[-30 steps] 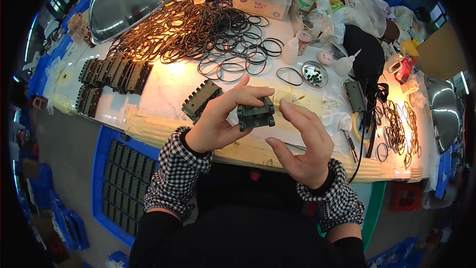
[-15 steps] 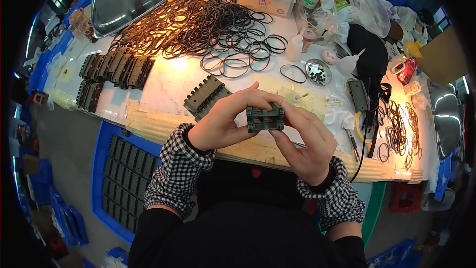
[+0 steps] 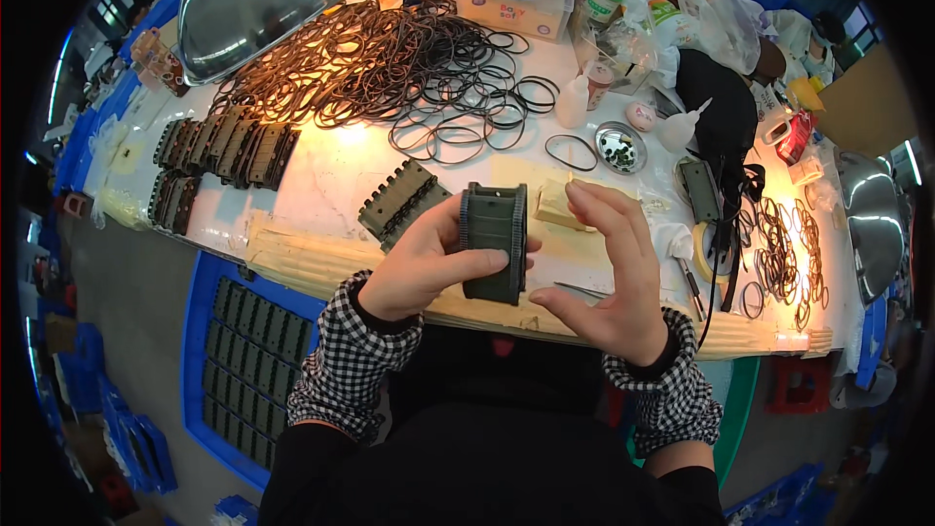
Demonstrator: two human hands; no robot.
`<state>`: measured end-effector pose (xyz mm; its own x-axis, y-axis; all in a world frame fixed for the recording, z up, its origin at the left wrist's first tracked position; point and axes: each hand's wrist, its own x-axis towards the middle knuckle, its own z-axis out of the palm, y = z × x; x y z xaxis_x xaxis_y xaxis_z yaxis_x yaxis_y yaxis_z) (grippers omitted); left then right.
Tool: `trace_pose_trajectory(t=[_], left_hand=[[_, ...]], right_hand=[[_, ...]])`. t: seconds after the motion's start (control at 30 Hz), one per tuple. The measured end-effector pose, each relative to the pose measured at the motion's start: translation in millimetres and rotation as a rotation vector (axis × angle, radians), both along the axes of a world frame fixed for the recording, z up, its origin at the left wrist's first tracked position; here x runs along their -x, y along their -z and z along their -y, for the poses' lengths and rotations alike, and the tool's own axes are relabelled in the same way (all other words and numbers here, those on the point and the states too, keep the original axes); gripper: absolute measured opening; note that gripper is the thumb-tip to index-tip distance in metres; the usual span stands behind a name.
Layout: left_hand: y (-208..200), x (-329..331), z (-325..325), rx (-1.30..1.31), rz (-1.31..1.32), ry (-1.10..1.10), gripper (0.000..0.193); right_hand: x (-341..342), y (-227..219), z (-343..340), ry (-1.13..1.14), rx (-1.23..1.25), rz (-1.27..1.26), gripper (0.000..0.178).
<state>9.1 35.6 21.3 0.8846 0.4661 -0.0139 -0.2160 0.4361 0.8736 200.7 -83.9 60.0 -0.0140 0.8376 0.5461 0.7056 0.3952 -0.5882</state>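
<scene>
My left hand (image 3: 424, 261) is closed around a dark green plastic part (image 3: 494, 242) with toothed or ribbed long edges, its thumb lying across the face. The part is held upright above the table's front edge. To its right, my right hand (image 3: 623, 278) is apart from it, with thumb and fingers spread and nothing between them. Just behind my left hand lies a similar green part (image 3: 402, 203) with a knobbed edge. A yellowish block (image 3: 565, 206) rests on the table beyond the gap between my hands, and thin tweezers (image 3: 582, 289) lie near my right thumb.
Rows of green parts (image 3: 229, 146) stand at the left. A big heap of dark rubber bands (image 3: 360, 58) fills the back. White squeeze bottles (image 3: 573, 102) and a round dish (image 3: 619, 148) of small green pieces stand back right. A blue tray (image 3: 198, 351) sits below the table, left.
The green part has been turned from end-on to its long ribbed face and shifted slightly left in my left hand. My right hand has let go and opened away to the right.
</scene>
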Motion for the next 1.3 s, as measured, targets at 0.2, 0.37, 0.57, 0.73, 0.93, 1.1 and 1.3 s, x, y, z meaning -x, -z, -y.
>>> trace_pose_trajectory(t=[0.2,0.37,0.57,0.73,0.93,1.1,1.3], left_hand=[[3,-4,-1,0.010,-0.116,0.384,0.056],[-1,-7,-3,0.331,-0.037,0.423,0.075],[-1,-8,3,0.374,-0.052,0.567,0.091],[1,-9,9,0.380,0.002,0.461,0.103],[20,-6,0,-0.634,0.176,0.040,0.094],[28,-12,23,-0.779,0.039,-0.183,0.040],[43,-20,35,-0.590,0.074,-0.301,0.038]], right_hand=[[-14,-12,3,-0.237,0.693,-0.454,0.075],[-17,-15,3,-0.391,0.212,0.019,0.065],[-17,-9,3,-0.456,0.098,0.260,0.047],[-24,-3,8,-0.328,0.052,0.205,0.049],[-39,3,15,-0.161,0.158,0.068,0.046],[-33,12,20,-0.153,0.242,0.034,0.045],[-29,10,16,-0.141,0.235,0.024,0.047]])
